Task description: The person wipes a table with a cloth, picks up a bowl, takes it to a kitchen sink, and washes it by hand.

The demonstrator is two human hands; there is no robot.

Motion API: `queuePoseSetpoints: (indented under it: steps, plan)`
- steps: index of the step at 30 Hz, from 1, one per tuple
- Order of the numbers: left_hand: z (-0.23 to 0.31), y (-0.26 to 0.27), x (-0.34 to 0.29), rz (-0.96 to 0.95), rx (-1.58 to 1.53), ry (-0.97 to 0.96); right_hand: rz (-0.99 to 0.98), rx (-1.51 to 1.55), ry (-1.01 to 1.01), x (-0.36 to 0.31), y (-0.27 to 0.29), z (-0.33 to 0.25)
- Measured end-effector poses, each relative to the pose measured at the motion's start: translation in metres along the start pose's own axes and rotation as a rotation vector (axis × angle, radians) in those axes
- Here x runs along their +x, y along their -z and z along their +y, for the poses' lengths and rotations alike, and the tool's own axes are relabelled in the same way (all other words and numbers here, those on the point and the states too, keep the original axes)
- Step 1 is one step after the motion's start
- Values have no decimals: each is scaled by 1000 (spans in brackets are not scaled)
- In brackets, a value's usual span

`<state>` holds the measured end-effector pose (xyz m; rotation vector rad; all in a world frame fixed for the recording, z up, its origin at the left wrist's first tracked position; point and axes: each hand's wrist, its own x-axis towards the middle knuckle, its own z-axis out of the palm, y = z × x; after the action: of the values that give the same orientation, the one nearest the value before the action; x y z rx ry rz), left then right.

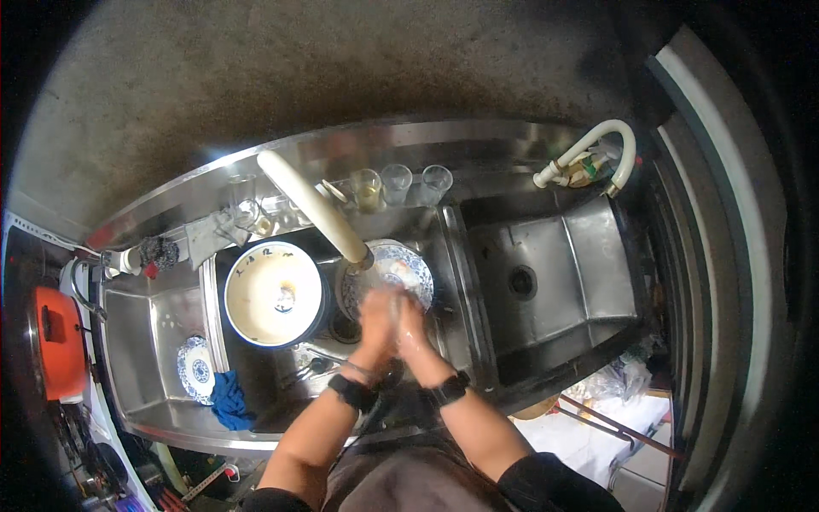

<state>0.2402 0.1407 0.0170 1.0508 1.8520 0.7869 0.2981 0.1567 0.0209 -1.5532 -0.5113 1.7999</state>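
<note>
Head view: left hand & right hand pressed together, fingers closed on each other w/ nothing visibly held, under faucet over blue-patterned plate in sink.

The view is dim overall, with a heavy black vignette filling all four corners of the round fisheye field. The brightest glare sits on the far rim of the steel sink, toward its left end, where the metal burns out white. Softer sheen runs along the right basin's walls. The white tap spout and the cream bowl read bright against dark basins. The hands are slightly smeared by motion blur. Straight sink edges bow strongly toward the rim. The grey wall above looks grainy and unevenly lit, darker to the right.
</note>
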Motion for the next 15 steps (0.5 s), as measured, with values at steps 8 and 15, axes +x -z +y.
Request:
queuePoseSetpoints:
  steps: [8, 15]
  plan:
    - [-35, 8, 14, 179, -426, -1, -231, 217, 40, -16, 4, 11]
    - [-9, 59, 1, 14, -227, 67, -269, 159, 198, 4, 51, -36]
